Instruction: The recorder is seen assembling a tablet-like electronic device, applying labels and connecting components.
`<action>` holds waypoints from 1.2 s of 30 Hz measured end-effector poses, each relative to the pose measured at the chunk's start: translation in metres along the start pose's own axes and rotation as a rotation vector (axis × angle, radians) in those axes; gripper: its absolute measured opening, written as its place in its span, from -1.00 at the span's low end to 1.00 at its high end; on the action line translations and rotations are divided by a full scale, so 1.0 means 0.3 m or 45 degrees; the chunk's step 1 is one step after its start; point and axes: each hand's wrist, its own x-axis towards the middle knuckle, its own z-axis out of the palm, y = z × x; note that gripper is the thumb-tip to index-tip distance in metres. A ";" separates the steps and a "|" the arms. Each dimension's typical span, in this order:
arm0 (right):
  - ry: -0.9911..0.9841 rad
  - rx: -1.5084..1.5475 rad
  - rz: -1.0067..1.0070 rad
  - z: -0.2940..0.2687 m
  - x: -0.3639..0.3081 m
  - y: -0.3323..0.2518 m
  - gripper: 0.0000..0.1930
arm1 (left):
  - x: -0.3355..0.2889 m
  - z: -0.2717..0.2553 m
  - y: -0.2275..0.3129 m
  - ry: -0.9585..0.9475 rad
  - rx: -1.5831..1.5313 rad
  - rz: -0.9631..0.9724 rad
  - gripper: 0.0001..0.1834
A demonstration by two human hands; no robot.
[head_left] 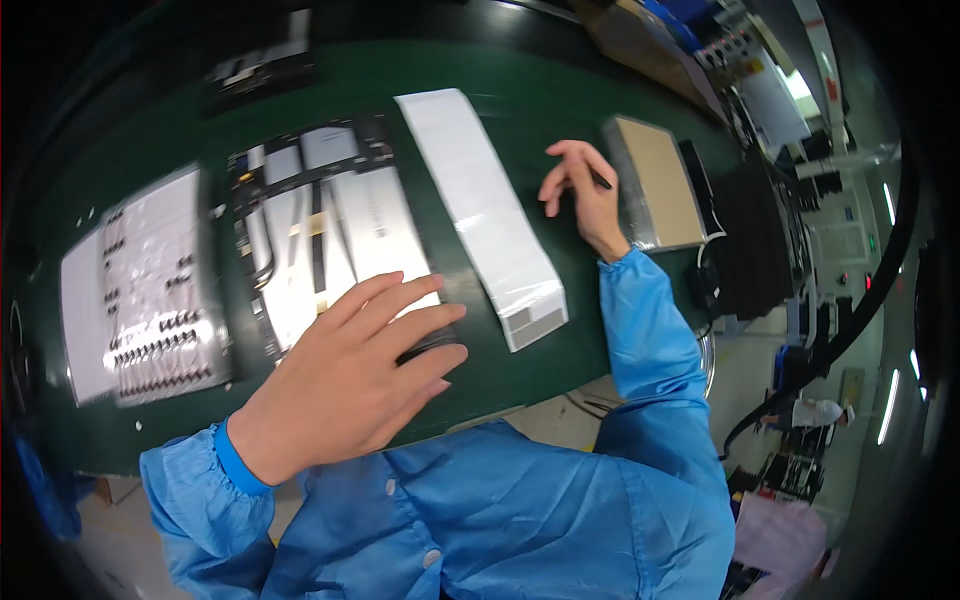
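Note:
My left hand (pixel 350 370) lies with its fingers spread over the near edge of an opened flat device (pixel 375 215). That device shows silver panels, black strips and a dark circuit board along its far side. The palm hides its near part, and I cannot tell how firmly the fingers touch it. Further right, my right hand (pixel 585 200) is raised with curled fingers around a thin black pen-like tool (pixel 600 179), of which only a short end shows. Between the hands lies a long white plastic-covered strip (pixel 480 200) with a grey patch at its near end.
At the left, a clear-wrapped sheet of small dark-tipped parts (pixel 165 290) overlaps a white sheet (pixel 85 310). A tan-topped flat stack (pixel 660 185) stands right of my right hand, beside a black object (pixel 750 230). Another dark device (pixel 260 65) sits at the far left of the green table (pixel 450 385).

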 end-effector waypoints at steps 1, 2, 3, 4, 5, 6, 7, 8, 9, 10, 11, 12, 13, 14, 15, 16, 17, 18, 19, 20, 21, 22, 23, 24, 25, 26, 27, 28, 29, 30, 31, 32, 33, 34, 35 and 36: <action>0.026 0.009 -0.006 -0.002 -0.013 -0.003 -0.70 | 0.050 0.026 0.011 -0.019 -0.006 0.022 -0.65; -0.015 0.112 0.018 -0.008 -0.015 -0.004 -0.71 | 0.097 0.060 0.018 -0.078 0.026 0.040 -0.64; -0.051 0.217 0.038 -0.009 -0.018 -0.009 -0.72 | 0.135 0.093 0.020 -0.140 0.058 0.062 -0.63; -0.108 0.235 0.125 -0.004 -0.024 -0.020 -0.73 | 0.163 0.131 0.019 -0.220 0.131 0.088 -0.52; -0.169 0.233 0.142 0.002 -0.026 -0.014 -0.74 | 0.184 0.159 0.026 -0.243 0.143 0.100 -0.52; -0.206 0.245 0.118 0.000 -0.032 -0.011 -0.74 | 0.199 0.190 0.037 -0.311 0.203 0.064 -0.48; -0.246 0.256 0.095 -0.002 -0.033 -0.010 -0.74 | 0.209 0.215 0.040 -0.378 0.262 0.026 -0.44; -0.234 0.305 0.117 -0.008 -0.047 -0.012 -0.75 | 0.223 0.233 0.047 -0.458 0.318 0.009 -0.39; -0.211 0.318 0.126 -0.014 -0.052 -0.015 -0.75 | 0.235 0.236 0.048 -0.484 0.313 0.021 -0.39; -0.259 0.313 0.101 -0.017 -0.053 -0.018 -0.75 | 0.245 0.224 0.053 -0.498 0.358 -0.011 -0.40; -0.308 0.304 0.076 -0.023 -0.053 -0.021 -0.75 | 0.259 0.210 0.055 -0.508 0.403 -0.042 -0.40; -0.326 0.311 0.075 -0.029 -0.054 -0.019 -0.74 | 0.264 0.201 0.047 -0.482 0.373 -0.084 -0.42; -0.312 0.320 0.087 -0.037 -0.056 -0.018 -0.74 | 0.275 0.188 0.035 -0.500 0.364 -0.079 -0.42; -0.309 0.317 0.093 -0.040 -0.055 -0.020 -0.74 | 0.289 0.167 0.018 -0.477 0.385 -0.105 -0.44; -0.308 0.314 0.098 -0.040 -0.056 -0.022 -0.75 | 0.297 0.156 0.001 -0.451 0.406 -0.132 -0.45; -0.300 0.306 0.111 -0.040 -0.063 -0.022 -0.75 | 0.295 0.157 -0.014 -0.406 0.423 -0.133 -0.47; -0.300 0.313 0.115 -0.039 -0.063 -0.026 -0.75 | 0.299 0.155 -0.020 -0.413 0.422 -0.137 -0.47; -0.313 0.293 0.140 -0.036 -0.063 -0.030 -0.75 | 0.302 0.152 -0.023 -0.410 0.411 -0.155 -0.47; -0.327 0.271 0.164 -0.035 -0.064 -0.033 -0.76 | 0.304 0.150 -0.026 -0.407 0.402 -0.172 -0.48; -0.328 0.277 0.166 -0.033 -0.065 -0.034 -0.76 | 0.302 0.150 -0.026 -0.412 0.402 -0.177 -0.48; -0.341 0.259 0.171 -0.033 -0.066 -0.035 -0.77 | 0.301 0.153 -0.024 -0.405 0.412 -0.173 -0.48; -0.354 0.239 0.176 -0.030 -0.066 -0.034 -0.78 | 0.299 0.153 -0.025 -0.397 0.422 -0.169 -0.48; -0.356 0.244 0.183 -0.022 -0.070 -0.031 -0.78 | 0.297 0.153 -0.026 -0.402 0.417 -0.173 -0.48; -0.295 0.233 0.125 -0.011 -0.072 -0.027 -0.78 | 0.297 0.151 -0.031 -0.402 0.417 -0.164 -0.49; -0.234 0.221 0.068 -0.002 -0.075 -0.024 -0.79 | 0.297 0.149 -0.036 -0.401 0.417 -0.155 -0.50; -0.252 0.261 0.079 0.000 -0.078 -0.017 -0.76 | 0.297 0.147 -0.044 -0.400 0.413 -0.165 -0.50; -0.261 0.265 0.084 -0.005 -0.078 -0.021 -0.76 | 0.296 0.144 -0.054 -0.409 0.413 -0.143 -0.51; -0.302 0.284 0.125 -0.016 -0.075 -0.030 -0.73 | 0.296 0.141 -0.064 -0.418 0.412 -0.120 -0.52; -0.345 0.304 0.171 -0.025 -0.079 -0.035 -0.71 | 0.297 0.140 -0.068 -0.420 0.403 -0.135 -0.52; -0.362 0.194 0.164 -0.030 -0.080 -0.032 -0.65 | 0.300 0.137 -0.070 -0.406 0.411 -0.124 -0.53; -0.374 0.200 0.175 -0.029 -0.084 -0.032 -0.65 | 0.298 0.137 -0.071 -0.393 0.420 -0.114 -0.53; -0.377 0.079 0.157 -0.029 -0.080 -0.035 -0.65 | 0.295 0.142 -0.075 -0.369 0.434 -0.107 -0.54; -0.380 -0.043 0.137 -0.030 -0.076 -0.040 -0.66 | 0.295 0.142 -0.075 -0.370 0.431 -0.118 -0.54; -0.416 -0.025 0.219 -0.026 -0.086 -0.054 -0.71 | 0.296 0.143 -0.072 -0.370 0.408 -0.125 -0.54; -0.418 -0.023 0.221 -0.019 -0.093 -0.053 -0.71 | 0.297 0.142 -0.075 -0.371 0.386 -0.126 -0.54; -0.467 0.049 0.256 -0.012 -0.098 -0.049 -0.76 | 0.296 0.143 -0.077 -0.373 0.385 -0.128 -0.54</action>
